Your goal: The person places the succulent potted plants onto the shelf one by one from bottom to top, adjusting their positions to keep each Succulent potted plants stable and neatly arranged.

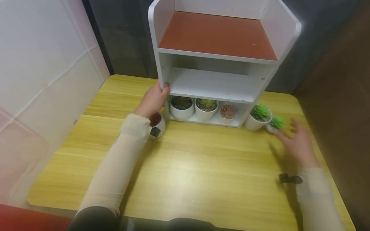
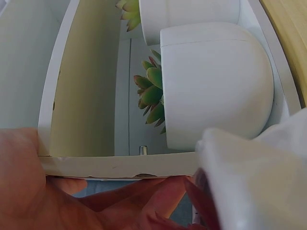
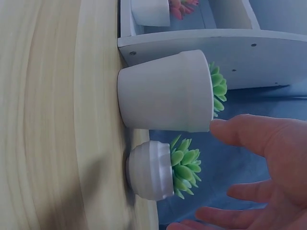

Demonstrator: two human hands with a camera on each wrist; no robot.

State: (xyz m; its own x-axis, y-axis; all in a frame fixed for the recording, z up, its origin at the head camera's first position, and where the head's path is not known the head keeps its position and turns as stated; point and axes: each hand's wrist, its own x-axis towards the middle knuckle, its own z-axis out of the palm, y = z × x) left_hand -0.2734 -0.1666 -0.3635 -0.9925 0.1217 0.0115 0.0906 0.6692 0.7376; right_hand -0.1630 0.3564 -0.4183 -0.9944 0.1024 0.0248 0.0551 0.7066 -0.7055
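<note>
A white shelf unit [image 1: 212, 57] with a brown-red top board stands at the back of the table. My left hand [image 1: 153, 100] grips the edge of its left side panel, thumb on the inner side and fingers outside. My right hand [image 1: 299, 144] is spread with nothing in it, beside a small potted succulent [image 3: 151, 170] in a ribbed white pot. Between that plant and the shelf stands a larger green succulent in a white pot [image 3: 165, 93]. In the right wrist view, the thumb is close to this larger pot's rim; whether they touch I cannot tell.
On the bottom shelf stand a round white pot [image 1: 182, 114], another white pot [image 1: 206, 115] and a small pot with a reddish succulent [image 1: 227, 111]. Left of the shelf, partly behind my left wrist, is a white pot [image 1: 159, 130]. The wooden table [image 1: 196, 173] runs to a brown panel at right.
</note>
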